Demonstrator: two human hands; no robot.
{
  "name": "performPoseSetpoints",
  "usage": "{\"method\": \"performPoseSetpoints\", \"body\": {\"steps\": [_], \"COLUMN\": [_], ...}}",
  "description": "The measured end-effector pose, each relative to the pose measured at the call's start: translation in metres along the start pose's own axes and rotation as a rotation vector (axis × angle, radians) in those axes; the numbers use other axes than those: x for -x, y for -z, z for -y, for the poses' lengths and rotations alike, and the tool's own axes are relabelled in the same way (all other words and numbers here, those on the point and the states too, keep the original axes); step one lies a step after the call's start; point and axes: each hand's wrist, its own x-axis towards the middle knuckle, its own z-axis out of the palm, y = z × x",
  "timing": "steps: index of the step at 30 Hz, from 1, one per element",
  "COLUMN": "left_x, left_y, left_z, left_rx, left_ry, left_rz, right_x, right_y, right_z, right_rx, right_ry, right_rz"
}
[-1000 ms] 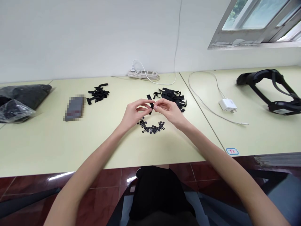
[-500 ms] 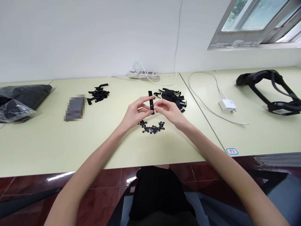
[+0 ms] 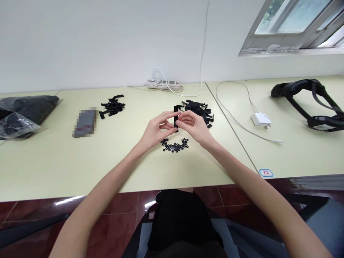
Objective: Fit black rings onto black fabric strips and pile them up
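Observation:
A short black fabric strip (image 3: 176,122) stands nearly upright above the table, held near its ends between the thumb and fingers of my left hand (image 3: 157,129). Closed in a pinch, my right hand (image 3: 195,127) touches the strip's right edge around its middle; any small part between those fingertips is hidden. Just below my hands, several small dark round washer-like discs (image 3: 175,147) lie in a curved heap. Behind my right hand spreads a larger pile of black strips (image 3: 200,109). A smaller pile of black strips (image 3: 113,106) lies to the left.
At the left are a blurred-out dark object (image 3: 85,123) and a black bag in clear plastic (image 3: 29,113). A power strip (image 3: 163,84) sits by the wall. To the right lie a white charger (image 3: 260,120) with its cable and a black headset (image 3: 309,104).
The strip and both hands have shifted slightly right. The strip has turned a little and stands straighter, and my right fingers now cover more of its edge.

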Motion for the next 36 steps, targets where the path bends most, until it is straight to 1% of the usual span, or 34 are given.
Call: {"method": "performPoseSetpoints", "body": {"steps": [4,10,18,23,25,27,31,33,34,36], "left_x": [0.001,0.002,0.001,0.001,0.000,0.000,-0.003,-0.004,-0.004,-0.005], "left_y": [0.000,0.000,0.000,0.001,0.001,0.002,0.002,0.002,0.003,0.004], "left_z": [0.001,0.002,0.000,-0.003,-0.004,-0.004,-0.003,-0.002,-0.002,-0.003], "left_rx": [-0.041,-0.079,-0.079,-0.092,-0.090,-0.081,-0.146,-0.113,-0.064,0.057], "left_ry": [-0.032,-0.058,-0.079,-0.051,-0.045,-0.056,-0.085,-0.020,0.031,0.139], "left_rz": [0.005,0.008,0.017,0.012,0.007,-0.007,-0.110,-0.129,-0.116,-0.055], "right_x": [0.000,0.000,-0.001,0.002,0.003,0.004,0.004,0.003,0.002,0.001], "right_y": [0.002,0.003,0.003,0.000,-0.001,-0.001,0.003,0.006,0.007,0.009], "right_z": [0.001,0.004,0.001,0.003,0.005,0.006,0.004,0.003,0.002,0.002], "right_rx": [0.025,0.048,0.120,0.135,0.160,0.238,0.495,0.607,0.652,0.714], "right_ry": [-0.031,-0.038,-0.008,0.062,0.111,0.205,0.511,0.632,0.681,0.768], "right_rz": [0.044,0.087,0.090,0.032,0.004,-0.036,-0.113,-0.142,-0.157,-0.184]}}
